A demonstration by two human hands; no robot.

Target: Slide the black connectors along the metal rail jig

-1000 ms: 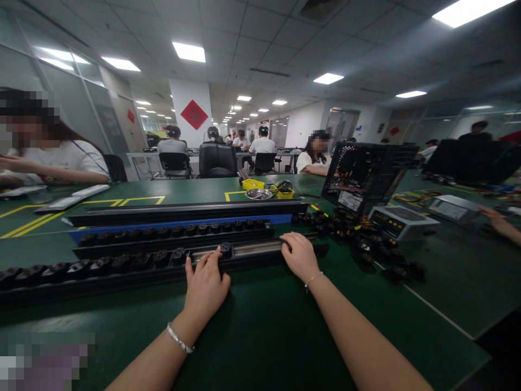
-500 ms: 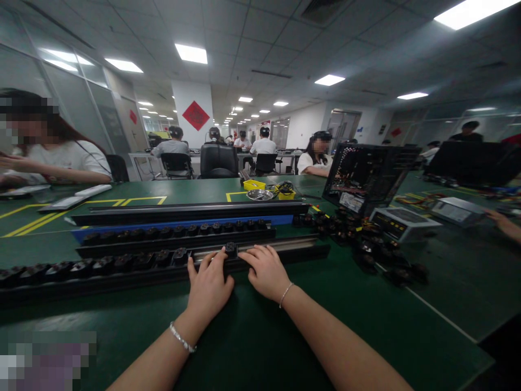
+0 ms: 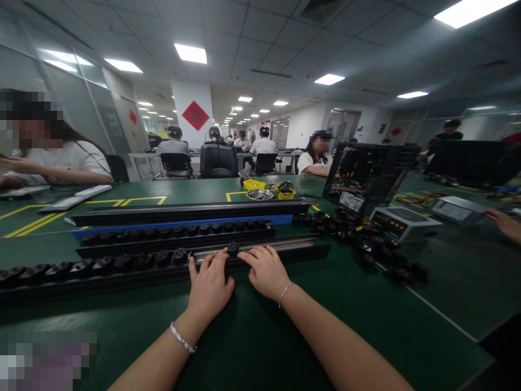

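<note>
A long black rail with a bright inner channel lies across the green table in front of me. One small black block, rather like a socket module, sits in its channel between my hands. My left hand rests on the rail with fingers spread, its index fingertip at the block's left side. From the right, my right hand touches or nearly touches the block with its outstretched index finger. Left of my hands, a row of similar black blocks fills the rail. The undersides of my fingers are hidden.
Behind lie another filled rail, a blue strip and a black bar. Loose black parts, a power supply and an open computer case stand right. A metal dish is farther back. Co-workers sit around.
The small black block has shifted very slightly to the right between my fingertips. My hands stay almost in place.
</note>
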